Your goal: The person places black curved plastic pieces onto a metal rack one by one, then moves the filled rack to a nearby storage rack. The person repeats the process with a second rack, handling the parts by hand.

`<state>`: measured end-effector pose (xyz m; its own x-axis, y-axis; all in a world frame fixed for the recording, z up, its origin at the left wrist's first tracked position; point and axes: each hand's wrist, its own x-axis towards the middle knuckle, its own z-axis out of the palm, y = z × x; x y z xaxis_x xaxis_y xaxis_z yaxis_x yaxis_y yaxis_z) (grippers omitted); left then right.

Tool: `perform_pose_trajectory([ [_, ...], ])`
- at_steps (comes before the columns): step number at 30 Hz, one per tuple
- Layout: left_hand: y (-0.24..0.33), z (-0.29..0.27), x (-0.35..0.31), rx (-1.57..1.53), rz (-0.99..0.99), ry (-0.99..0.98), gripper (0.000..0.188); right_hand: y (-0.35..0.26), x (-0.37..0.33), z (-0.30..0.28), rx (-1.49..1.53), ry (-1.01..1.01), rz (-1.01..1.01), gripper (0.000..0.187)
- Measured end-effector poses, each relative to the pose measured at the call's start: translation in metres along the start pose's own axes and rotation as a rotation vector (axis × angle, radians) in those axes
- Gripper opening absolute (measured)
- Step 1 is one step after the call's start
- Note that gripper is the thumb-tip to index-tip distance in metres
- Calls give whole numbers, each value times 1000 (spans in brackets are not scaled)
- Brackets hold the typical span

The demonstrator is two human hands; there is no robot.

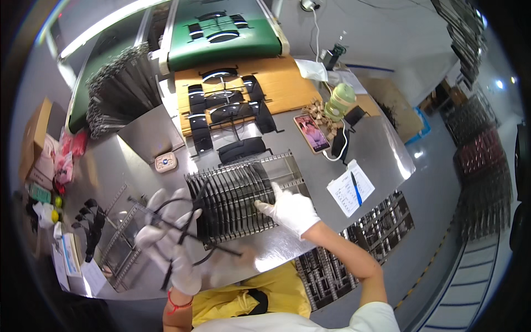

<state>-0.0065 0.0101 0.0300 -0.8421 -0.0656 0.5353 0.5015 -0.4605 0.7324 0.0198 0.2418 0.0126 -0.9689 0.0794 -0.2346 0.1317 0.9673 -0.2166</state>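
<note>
My left hand [172, 243], in a white glove, is closed around a black rod frame [182, 235] with thin crossing arms, held tilted above the table's near edge. Just to its right stands a metal rack [290, 171] packed with a row of dark, glossy curved lens-like pieces [232, 202]. My right hand [290, 210], also gloved, is at the right end of that row. Its thumb and index finger are spread apart by the last pieces, with nothing visible between them; the other fingers are partly hidden.
Beyond the rack, black frames carrying dark lenses [224, 99] lie on a brown board [293, 83] before a green conveyor [182, 52]. A phone [312, 133], green bottle [340, 99] and notepad with pen [351, 188] are on the right. Another rack [119, 243] stands left.
</note>
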Motion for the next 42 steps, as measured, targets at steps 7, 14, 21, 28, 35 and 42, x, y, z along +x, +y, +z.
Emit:
perform_pose_trajectory([
  [7,-35,28,-26,-105,-105,-201,50,-34,-39,-66,1152,-570,102,26],
  [14,-35,-27,2,485,103,-310,92,211,55,-170,2186,529,-314,49],
  [21,-36,-45,-2,537,-79,116,71,195,298,-115,1050,567,245,26],
  [28,-44,-64,15,679,-189,356,61,98,423,-12,189,447,390,87],
  [35,-42,-71,19,750,-196,323,56,89,432,-9,267,462,440,82],
  [42,-19,-80,8,690,-101,294,70,86,384,-46,718,1258,152,88],
])
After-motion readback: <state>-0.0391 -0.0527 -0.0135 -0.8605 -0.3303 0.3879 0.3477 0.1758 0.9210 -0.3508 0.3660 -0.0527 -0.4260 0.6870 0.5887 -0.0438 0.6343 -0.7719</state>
